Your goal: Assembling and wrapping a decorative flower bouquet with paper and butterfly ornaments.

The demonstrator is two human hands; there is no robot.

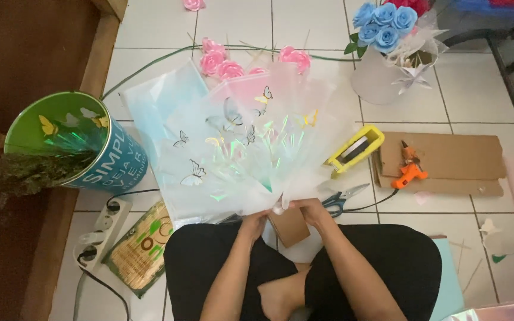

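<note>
Together, both hands, left and right, are pinched around the bouquet base; scissors lie just right.

Head camera looks steeply down (close) over lap and floor.

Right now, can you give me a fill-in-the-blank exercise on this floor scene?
1. Both hands, left hand and right hand, pinch the base of a clear wrap decorated with paper ____.
2. The glue gun lies on a sheet of ____.
3. The roses in the white vase are ____.
4. The scissors lie beside the ____ hand.

Missing: butterflies; cardboard; blue; right
</note>
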